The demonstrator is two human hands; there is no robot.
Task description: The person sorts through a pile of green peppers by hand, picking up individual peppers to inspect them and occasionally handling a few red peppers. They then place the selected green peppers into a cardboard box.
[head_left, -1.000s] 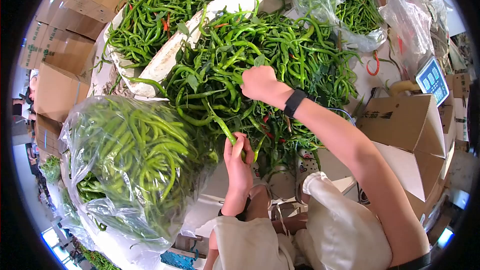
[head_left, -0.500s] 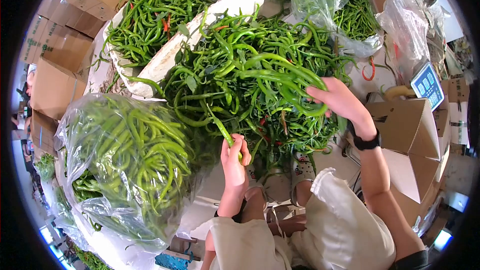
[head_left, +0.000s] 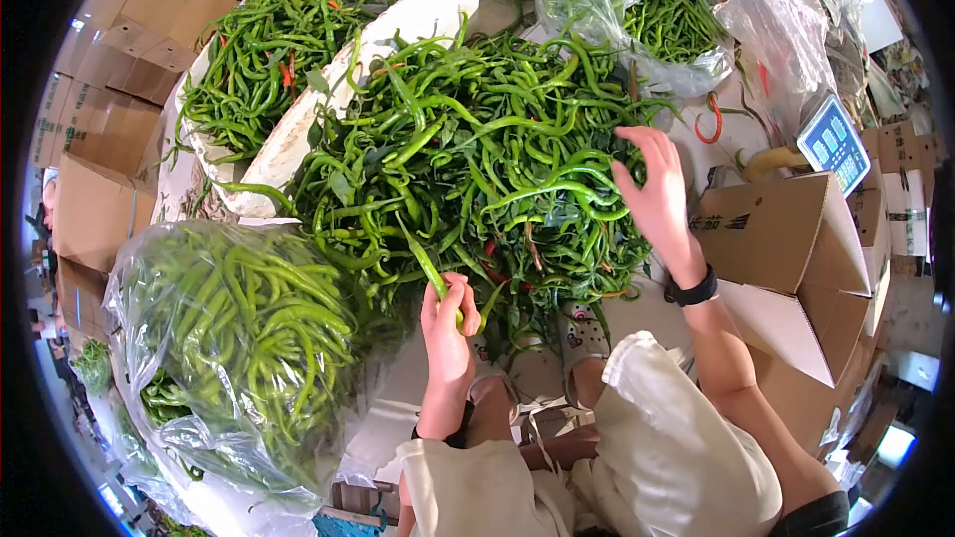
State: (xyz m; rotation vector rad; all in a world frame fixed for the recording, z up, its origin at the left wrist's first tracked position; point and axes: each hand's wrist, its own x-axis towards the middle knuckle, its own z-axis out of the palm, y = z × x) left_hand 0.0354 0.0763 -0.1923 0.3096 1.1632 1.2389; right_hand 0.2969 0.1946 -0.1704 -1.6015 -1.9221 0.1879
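Observation:
Long green peppers lie in a large pile (head_left: 468, 139) in the middle, with leaves and a few red ones mixed in. My left hand (head_left: 450, 316) is wrapped round a green pepper (head_left: 426, 264) at the pile's near edge; its tip points up and away. At the pile's right side my right hand (head_left: 657, 179) is held with fingers apart and nothing in it. Several light green peppers (head_left: 567, 184) lie on top of the pile just left of that hand. A clear plastic bag (head_left: 239, 338) full of green peppers stands at the left, beside my left hand.
A white foam box (head_left: 348, 70) with green and red peppers is at the upper left. Another clear bag (head_left: 676, 25) of peppers lies at the upper right. A blue scale display (head_left: 835, 144) and open cardboard boxes (head_left: 766, 234) stand at the right. Cartons (head_left: 99, 209) line the left.
My right hand has let go of the bunch of green peppers, which now lies on the pile, and its fingers have spread. The view has shifted slightly; my left hand still holds its pepper.

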